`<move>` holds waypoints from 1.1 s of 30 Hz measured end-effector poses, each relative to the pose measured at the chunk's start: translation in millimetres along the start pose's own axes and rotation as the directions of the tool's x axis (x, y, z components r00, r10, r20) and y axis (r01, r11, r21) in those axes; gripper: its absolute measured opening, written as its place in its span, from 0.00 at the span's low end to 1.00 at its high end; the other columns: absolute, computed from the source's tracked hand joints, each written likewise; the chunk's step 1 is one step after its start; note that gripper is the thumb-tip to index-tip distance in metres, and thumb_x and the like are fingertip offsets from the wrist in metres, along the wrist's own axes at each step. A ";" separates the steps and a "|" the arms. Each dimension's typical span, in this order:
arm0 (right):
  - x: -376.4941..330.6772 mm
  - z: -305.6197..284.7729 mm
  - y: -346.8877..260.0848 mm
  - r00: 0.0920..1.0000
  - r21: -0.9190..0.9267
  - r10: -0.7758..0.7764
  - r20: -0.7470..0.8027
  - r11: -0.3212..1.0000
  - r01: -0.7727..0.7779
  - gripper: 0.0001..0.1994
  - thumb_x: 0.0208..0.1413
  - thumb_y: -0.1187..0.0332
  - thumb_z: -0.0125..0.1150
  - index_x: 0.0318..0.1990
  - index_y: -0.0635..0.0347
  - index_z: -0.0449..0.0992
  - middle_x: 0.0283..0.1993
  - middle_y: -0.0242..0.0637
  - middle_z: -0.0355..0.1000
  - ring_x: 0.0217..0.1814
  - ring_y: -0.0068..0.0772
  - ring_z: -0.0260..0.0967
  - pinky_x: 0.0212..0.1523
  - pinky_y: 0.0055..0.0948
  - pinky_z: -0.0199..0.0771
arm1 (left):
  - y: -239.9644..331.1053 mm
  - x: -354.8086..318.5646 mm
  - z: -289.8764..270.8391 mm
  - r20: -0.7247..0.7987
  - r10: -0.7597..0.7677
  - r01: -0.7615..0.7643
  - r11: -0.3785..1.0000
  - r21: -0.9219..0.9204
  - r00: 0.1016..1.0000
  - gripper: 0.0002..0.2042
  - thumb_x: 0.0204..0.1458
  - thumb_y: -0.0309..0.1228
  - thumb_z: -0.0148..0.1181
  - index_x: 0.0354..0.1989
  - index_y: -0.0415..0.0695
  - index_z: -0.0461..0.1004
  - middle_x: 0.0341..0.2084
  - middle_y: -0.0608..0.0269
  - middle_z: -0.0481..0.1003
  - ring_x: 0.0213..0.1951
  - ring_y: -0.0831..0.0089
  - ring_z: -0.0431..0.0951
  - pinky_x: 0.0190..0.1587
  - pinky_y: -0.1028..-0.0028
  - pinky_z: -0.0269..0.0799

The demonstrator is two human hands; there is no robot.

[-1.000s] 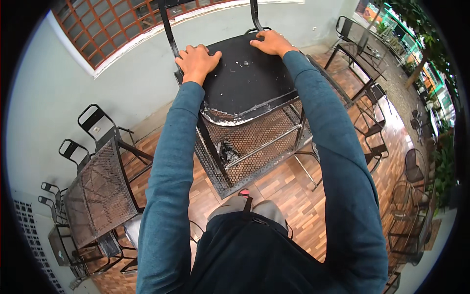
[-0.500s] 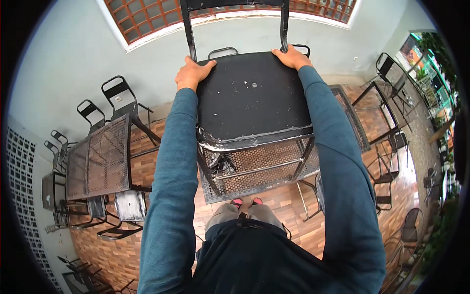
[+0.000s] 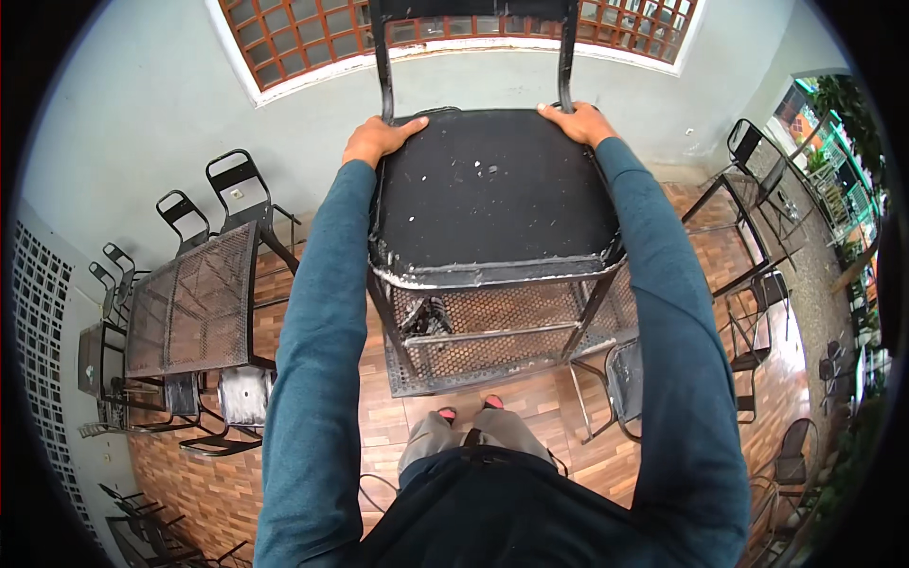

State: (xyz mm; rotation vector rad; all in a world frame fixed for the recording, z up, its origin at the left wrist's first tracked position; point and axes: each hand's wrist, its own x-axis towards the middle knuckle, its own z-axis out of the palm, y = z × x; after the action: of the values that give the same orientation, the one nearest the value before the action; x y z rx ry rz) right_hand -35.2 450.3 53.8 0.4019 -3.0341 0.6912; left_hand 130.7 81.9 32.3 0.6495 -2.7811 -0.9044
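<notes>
A black metal chair [image 3: 497,204] with worn, chipped paint faces me, its seat level and its backrest on the far side. My left hand [image 3: 377,140] grips the seat's far left corner beside the backrest post, thumb on top. At the far right corner, my right hand [image 3: 579,123] grips likewise. The fingers under the seat's edge are hidden. Below the chair is a perforated metal table [image 3: 492,355]; whether the chair's legs touch it cannot be told. A dark, crumpled-looking thing [image 3: 426,319] shows under the seat, by the left legs.
Another mesh table [image 3: 189,308] stands at left, with black chairs [image 3: 239,189] along the wall and a worn pale-seated chair [image 3: 248,396] at its near side. Close by my right arm is another chair [image 3: 625,379]. A table frame [image 3: 743,218] and several chairs stand farther right.
The chair seat looks slightly larger and nearer to me, and my hands have moved a little apart with it. Both keep their hold. The whole view has shifted slightly.
</notes>
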 end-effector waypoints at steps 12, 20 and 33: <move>-177.3 -104.6 7.4 0.940 0.011 0.134 -0.315 0.990 -0.137 0.57 0.44 0.19 0.58 0.60 0.73 0.76 0.58 0.62 0.76 0.63 0.57 0.74 0.66 0.44 0.70 | 86.2 -38.6 -44.9 0.004 0.408 -0.408 0.912 0.055 0.913 0.53 0.36 0.79 0.63 0.54 0.37 0.81 0.50 0.45 0.82 0.53 0.52 0.83 0.57 0.59 0.75; -302.2 -116.6 6.9 0.822 0.053 0.353 -0.447 0.927 -0.370 0.53 0.47 0.23 0.61 0.58 0.73 0.78 0.54 0.56 0.78 0.57 0.47 0.77 0.61 0.39 0.72 | 125.2 -35.6 -7.2 0.117 0.633 -0.632 0.773 -0.051 0.765 0.54 0.37 0.79 0.62 0.58 0.39 0.79 0.55 0.47 0.80 0.57 0.52 0.80 0.60 0.58 0.74; -478.9 -86.0 -46.6 0.387 0.185 0.676 -0.627 0.612 -0.769 0.56 0.50 0.27 0.64 0.63 0.83 0.69 0.59 0.61 0.75 0.62 0.47 0.75 0.64 0.35 0.70 | 192.5 -76.6 49.0 0.416 0.870 -0.778 0.447 -0.442 0.264 0.59 0.34 0.79 0.65 0.64 0.37 0.72 0.59 0.43 0.77 0.60 0.49 0.78 0.63 0.56 0.73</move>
State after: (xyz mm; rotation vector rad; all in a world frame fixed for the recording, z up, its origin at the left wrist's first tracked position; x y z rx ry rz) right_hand 435.1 564.7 122.4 -1.0638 -2.3816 0.4417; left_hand 117.7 281.3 105.7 -1.3377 -2.7599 -1.0979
